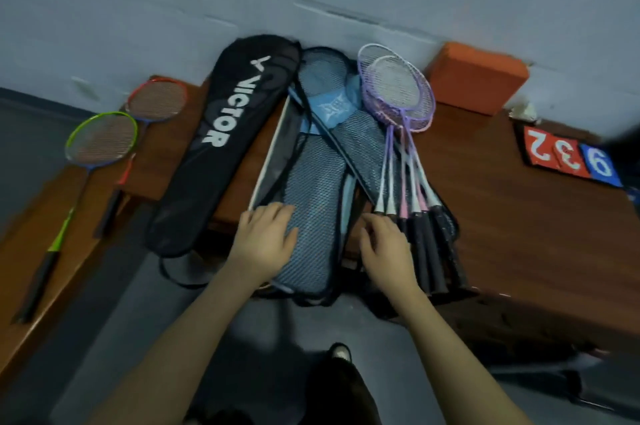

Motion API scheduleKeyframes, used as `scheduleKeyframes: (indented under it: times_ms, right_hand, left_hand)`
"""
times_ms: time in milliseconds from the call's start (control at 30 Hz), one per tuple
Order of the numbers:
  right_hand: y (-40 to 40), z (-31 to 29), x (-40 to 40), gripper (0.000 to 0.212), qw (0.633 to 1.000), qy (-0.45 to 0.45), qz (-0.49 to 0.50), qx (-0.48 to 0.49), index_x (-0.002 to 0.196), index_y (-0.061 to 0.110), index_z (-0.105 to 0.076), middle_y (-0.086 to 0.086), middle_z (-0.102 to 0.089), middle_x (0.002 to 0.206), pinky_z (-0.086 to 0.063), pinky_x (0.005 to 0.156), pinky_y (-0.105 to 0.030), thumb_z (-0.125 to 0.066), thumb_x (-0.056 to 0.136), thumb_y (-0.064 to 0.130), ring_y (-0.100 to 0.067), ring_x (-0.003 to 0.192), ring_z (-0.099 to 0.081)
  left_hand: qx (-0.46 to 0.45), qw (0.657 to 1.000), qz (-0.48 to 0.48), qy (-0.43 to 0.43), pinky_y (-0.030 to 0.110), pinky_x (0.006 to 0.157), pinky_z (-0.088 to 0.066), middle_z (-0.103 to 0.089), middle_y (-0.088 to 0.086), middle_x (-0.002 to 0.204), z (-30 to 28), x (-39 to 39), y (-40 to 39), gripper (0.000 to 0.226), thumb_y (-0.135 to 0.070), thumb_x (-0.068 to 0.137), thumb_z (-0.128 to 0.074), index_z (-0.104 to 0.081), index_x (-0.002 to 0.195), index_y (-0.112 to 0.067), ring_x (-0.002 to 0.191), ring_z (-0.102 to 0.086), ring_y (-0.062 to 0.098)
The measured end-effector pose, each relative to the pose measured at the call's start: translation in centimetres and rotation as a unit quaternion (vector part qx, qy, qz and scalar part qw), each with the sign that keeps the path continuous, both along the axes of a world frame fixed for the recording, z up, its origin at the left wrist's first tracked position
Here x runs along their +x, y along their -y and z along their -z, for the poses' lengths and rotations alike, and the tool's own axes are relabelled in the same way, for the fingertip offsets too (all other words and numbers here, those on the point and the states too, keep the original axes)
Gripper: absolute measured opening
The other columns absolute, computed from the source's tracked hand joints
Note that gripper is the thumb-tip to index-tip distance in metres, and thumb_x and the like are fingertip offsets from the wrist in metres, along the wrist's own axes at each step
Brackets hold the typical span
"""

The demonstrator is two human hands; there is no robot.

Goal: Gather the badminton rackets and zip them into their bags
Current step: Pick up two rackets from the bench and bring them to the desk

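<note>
Under both hands (325, 241), mesh racket bag (311, 189)

Dim, bluish indoor light falls evenly, with no glare. The whole view is soft and slightly smeared. Wide-angle distortion bends the bench (519, 216) edges outward. The floor (263, 338) below lies in deep shadow, its detail lost.
</note>
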State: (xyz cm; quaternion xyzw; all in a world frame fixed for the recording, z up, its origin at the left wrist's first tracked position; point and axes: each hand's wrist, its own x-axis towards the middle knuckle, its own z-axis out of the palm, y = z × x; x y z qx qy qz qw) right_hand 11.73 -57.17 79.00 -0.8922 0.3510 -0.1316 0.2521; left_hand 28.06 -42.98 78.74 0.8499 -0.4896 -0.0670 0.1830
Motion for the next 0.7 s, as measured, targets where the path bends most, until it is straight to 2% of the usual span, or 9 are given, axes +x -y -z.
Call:
scheduleKeyframes:
  times_ms: [167,400,467,567,700]
  right_hand:
    - [-11.4,0.4,8.4,0.030,1.000,0.005,-0.030,0.001,0.122,0.007,-0.057,-0.012,-0.063,0.111,-0.047,0.087,-0.043,-0.048,0.094,0.016,-0.029,0.100,-0.058]
    - [-25.2,2.6,18.6,0.030,0.983,-0.020,-0.173,0.058,0.123,0.012,-0.056,-0.005,-0.061,0.117,-0.048,0.086,-0.035,-0.048,0.095,0.017,-0.022,0.103,-0.059]
    - [-27.6,3.6,21.4,0.031,0.975,-0.052,-0.202,0.075,0.124,0.014,-0.054,-0.003,-0.060,0.117,-0.048,0.083,-0.032,-0.047,0.095,0.019,-0.019,0.102,-0.058]
    - [-29.8,5.6,25.7,0.035,0.955,-0.139,-0.250,0.084,0.129,0.014,-0.049,-0.005,-0.056,0.117,-0.048,0.082,-0.036,-0.045,0.095,0.022,-0.020,0.102,-0.056]
    - [-30.6,8.4,32.1,0.037,0.946,-0.180,-0.235,0.134,0.130,0.012,-0.046,-0.009,-0.053,0.125,-0.048,0.088,-0.041,-0.045,0.095,0.021,-0.027,0.108,-0.055]
  left_hand:
    - [0.013,0.998,-0.064,-0.022,0.035,0.093,-0.036,-0.054,0.006,0.127,0.0,7.0,-13.9,0.040,-0.027,0.094,-0.046,-0.048,0.131,-0.011,0.114,-0.051,0.025]
    - [0.098,0.969,-0.195,-0.113,0.041,0.088,-0.044,-0.057,0.011,0.114,3.4,13.5,-32.0,0.030,-0.026,0.093,-0.045,-0.056,0.116,-0.010,0.104,-0.056,0.029]
    - [0.102,0.955,-0.239,-0.141,0.039,0.087,-0.044,-0.057,0.010,0.114,5.0,14.8,-35.0,0.028,-0.026,0.093,-0.046,-0.057,0.113,-0.010,0.103,-0.056,0.026]
    - [0.111,0.929,-0.304,-0.182,0.039,0.086,-0.044,-0.056,0.010,0.113,7.3,17.0,-37.9,0.027,-0.025,0.093,-0.046,-0.057,0.112,-0.010,0.103,-0.056,0.027]
    - [0.150,0.909,-0.339,-0.191,0.040,0.084,-0.046,-0.054,0.010,0.109,9.7,22.2,-39.0,0.026,-0.027,0.092,-0.044,-0.056,0.108,-0.011,0.103,-0.055,0.031]
